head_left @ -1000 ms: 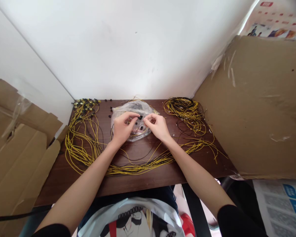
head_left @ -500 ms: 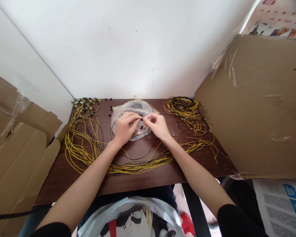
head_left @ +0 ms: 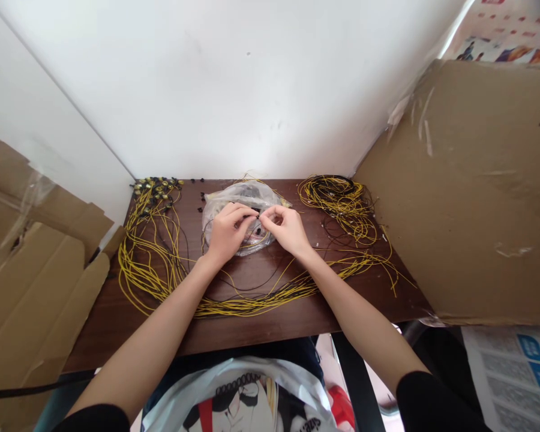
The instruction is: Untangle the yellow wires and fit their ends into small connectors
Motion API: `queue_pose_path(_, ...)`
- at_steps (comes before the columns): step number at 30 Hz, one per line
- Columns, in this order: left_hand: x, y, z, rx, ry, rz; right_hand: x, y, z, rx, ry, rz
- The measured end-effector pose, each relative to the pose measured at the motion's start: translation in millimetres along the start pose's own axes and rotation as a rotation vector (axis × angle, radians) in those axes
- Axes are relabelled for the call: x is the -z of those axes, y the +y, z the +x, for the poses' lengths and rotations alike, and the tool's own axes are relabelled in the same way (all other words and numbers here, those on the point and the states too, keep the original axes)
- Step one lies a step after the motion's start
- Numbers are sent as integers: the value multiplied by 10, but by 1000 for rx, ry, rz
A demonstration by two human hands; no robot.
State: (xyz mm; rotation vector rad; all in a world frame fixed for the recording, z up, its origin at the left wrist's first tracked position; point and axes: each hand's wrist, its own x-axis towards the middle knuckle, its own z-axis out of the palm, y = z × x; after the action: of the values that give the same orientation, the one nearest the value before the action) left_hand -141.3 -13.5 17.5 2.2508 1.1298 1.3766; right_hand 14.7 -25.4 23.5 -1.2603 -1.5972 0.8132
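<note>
Over the clear plastic bag, my left hand is closed in a pinch, with a small black part at its fingertips. Directly opposite, my right hand also pinches thumb against forefinger, its tips almost meeting those of the left. Whatever it grips is too small to make out. Thin wires run below both hands, and a few small dark pieces show in the bag. A long bundle of yellow and black wires crosses the table beneath my forearms.
Wire ends with black and yellow fittings are heaped at the table's back left. A coiled wire tangle lies at the back right. Cardboard panels flank the brown table, with a white wall behind. A printed plastic bag is at my lap.
My fingertips have shifted very slightly, and the small black part shows a little differently between them. Both hands keep their pinch over the bag.
</note>
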Motion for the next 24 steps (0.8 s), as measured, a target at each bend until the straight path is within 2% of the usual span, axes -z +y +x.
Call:
queue_pose_path(14, -3, -1, -1, -46, -7, -11, 2, 6, -3, 33, -12, 27)
queue_pose_path(24, -10, 7, 1, -20, 0, -28, 5, -1, 0, 34, 4, 14)
